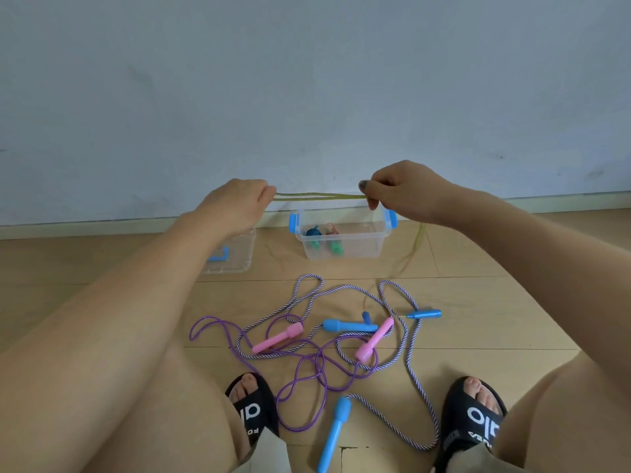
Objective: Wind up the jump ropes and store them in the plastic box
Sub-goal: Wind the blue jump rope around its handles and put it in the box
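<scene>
Your sandals (254, 413) carry white lettering, partly hidden and unreadable. The clear plastic box (343, 238) with blue latches sits by the wall. Your left hand (235, 206) and right hand (399, 192) each pinch the thin yellow-green rope (317, 197), stretched taut left-to-right above the box.

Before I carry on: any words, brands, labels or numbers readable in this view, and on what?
White lettering on the strap of the left slipper: large, but upside down and partly cut off; not readable.
White lettering on the right slipper: the same; smaller print below is blurred.
Plastic box, its lid, rope handles: no text visible.
</scene>
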### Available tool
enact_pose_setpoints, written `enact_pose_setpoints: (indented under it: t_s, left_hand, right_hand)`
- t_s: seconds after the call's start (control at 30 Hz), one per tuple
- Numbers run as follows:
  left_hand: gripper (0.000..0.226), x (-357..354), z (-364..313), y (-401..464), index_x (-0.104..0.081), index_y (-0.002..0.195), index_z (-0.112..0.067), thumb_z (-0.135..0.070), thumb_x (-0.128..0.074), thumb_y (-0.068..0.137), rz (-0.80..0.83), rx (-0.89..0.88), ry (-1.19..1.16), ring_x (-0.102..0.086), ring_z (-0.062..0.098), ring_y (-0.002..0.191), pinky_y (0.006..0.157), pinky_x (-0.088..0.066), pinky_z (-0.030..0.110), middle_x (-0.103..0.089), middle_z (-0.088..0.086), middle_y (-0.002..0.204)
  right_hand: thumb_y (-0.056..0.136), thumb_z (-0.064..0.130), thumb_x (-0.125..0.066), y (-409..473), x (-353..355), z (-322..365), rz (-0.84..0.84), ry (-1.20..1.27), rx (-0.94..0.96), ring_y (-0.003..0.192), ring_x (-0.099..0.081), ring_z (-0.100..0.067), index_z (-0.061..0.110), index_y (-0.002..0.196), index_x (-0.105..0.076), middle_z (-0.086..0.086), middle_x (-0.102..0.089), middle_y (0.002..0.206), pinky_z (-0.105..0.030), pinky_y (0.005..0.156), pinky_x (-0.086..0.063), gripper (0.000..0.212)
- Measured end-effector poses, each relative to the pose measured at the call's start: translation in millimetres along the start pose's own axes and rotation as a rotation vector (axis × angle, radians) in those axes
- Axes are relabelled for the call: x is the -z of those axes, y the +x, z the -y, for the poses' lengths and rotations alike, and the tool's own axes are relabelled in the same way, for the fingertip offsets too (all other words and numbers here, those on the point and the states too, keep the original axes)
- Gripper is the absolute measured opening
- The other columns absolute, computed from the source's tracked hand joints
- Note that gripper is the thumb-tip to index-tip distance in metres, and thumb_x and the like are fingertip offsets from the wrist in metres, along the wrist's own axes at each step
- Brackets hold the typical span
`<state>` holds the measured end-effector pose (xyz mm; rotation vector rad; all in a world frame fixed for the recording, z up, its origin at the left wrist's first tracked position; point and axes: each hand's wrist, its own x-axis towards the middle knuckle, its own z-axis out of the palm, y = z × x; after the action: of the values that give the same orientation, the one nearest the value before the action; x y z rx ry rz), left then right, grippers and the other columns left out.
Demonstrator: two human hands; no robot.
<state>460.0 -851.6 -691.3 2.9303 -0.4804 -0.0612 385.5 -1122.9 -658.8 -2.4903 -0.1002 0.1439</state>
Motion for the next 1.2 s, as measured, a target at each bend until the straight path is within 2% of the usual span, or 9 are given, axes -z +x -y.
enact_pose_setpoints:
  t_s: [0.1,0.23,0.37,0.47,0.63,0.73,0.87,1.0,1.2]
  left_hand:
    - [0.044,-6,-5,-1,-0.054,0.091,-0.014,-0.046,-0.027,0.102,0.178,0.109,-0.013,-0.057,0.027,0.092,0.079,-0.044,0.037,-0.064,0.01,0.101]
    - [0.039,-1,-61,-13,-0.054,0.122,-0.036,-0.057,-0.046,0.089,0.367,-0.046,-0.742,-0.051,0.009,0.125,0.109,-0.035,0.037,-0.058,-0.011,0.132]
    - [0.038,15,-82,-20,-0.056,0.112,0.002,-0.03,-0.043,0.096,0.339,-0.186,-1.198,-0.067,0.02,0.085,0.093,-0.051,0.036,-0.066,0.011,0.091]
    - [0.028,21,-76,-22,-0.051,0.081,-0.009,-0.027,-0.046,0.102,0.285,-0.147,-1.071,-0.027,0.016,0.05,0.05,-0.033,0.03,-0.03,-0.002,0.057]
    - [0.037,22,-32,-10,-0.052,0.074,-0.006,-0.033,-0.048,0.1,-0.047,-0.134,-0.46,-0.034,0.013,0.052,0.054,-0.029,0.031,-0.038,-0.004,0.057]
    - [0.034,20,11,-9,-0.054,0.079,-0.008,-0.03,-0.042,0.101,-0.046,0.011,-0.174,-0.054,0.023,0.067,0.062,-0.04,0.033,-0.058,0.002,0.07]
    - [0.02,9,8,-22,-0.065,0.109,-0.023,-0.023,-0.047,0.1,0.328,0.096,-0.571,-0.07,0.009,0.098,0.102,-0.044,0.03,-0.074,-0.003,0.104]
    - [0.03,15,-40,-27,-0.06,0.126,-0.025,-0.031,-0.042,0.103,0.352,-0.124,-0.871,-0.059,0.004,0.119,0.109,-0.035,0.03,-0.069,-0.007,0.12]
    - [0.033,22,-73,-29,-0.051,0.08,-0.007,-0.025,-0.04,0.106,0.234,-0.241,-0.898,-0.037,0.017,0.057,0.064,-0.041,0.033,-0.035,0.014,0.07]
  right_hand:
    - [0.1,0.038,-0.049,-2,-4,10,-0.029,0.058,0.042,0.053,-0.041,-0.015,0.015,0.076,-0.068,-0.001,-0.049,0.063,-0.025,0.053,-0.034,0.038]
    - [0.098,0.034,-0.051,-1,-15,29,-0.055,0.27,0.091,0.053,-0.037,-0.013,0.012,0.078,-0.062,-0.001,-0.046,0.066,-0.023,0.052,-0.032,0.032]
    - [0.098,0.028,-0.05,2,-18,34,-0.117,0.404,0.09,0.045,-0.038,-0.004,0.009,0.074,-0.056,0.006,-0.051,0.06,-0.015,0.045,-0.031,0.031]
    - [0.1,0.034,-0.049,3,-14,35,-0.085,0.534,0.035,0.049,-0.037,-0.012,0.012,0.078,-0.059,0.007,-0.051,0.056,-0.021,0.045,-0.031,0.032]
    - [0.096,0.044,-0.052,-4,-4,18,0.036,-0.082,0.059,0.053,-0.043,-0.015,0.014,0.075,-0.068,0.001,-0.049,0.059,-0.028,0.052,-0.034,0.04]
    - [0.096,0.046,-0.053,-8,11,6,0.008,-0.034,-0.006,0.045,-0.038,-0.012,0.013,0.068,-0.064,0.003,-0.041,0.052,-0.026,0.05,-0.033,0.045]
    - [0.095,0.042,-0.055,-9,12,12,-0.016,0.22,0.01,0.043,-0.032,-0.01,0.013,0.069,-0.06,0.006,-0.036,0.051,-0.022,0.045,-0.033,0.04]
    - [0.096,0.033,-0.055,-11,-6,32,0.08,0.325,0.09,0.055,-0.037,-0.017,0.006,0.076,-0.063,0.002,-0.046,0.059,-0.026,0.05,-0.033,0.034]
    - [0.097,0.029,-0.053,-5,-5,29,0.113,0.409,0.072,0.051,-0.037,-0.014,0.01,0.073,-0.06,0.006,-0.044,0.054,-0.026,0.049,-0.034,0.031]
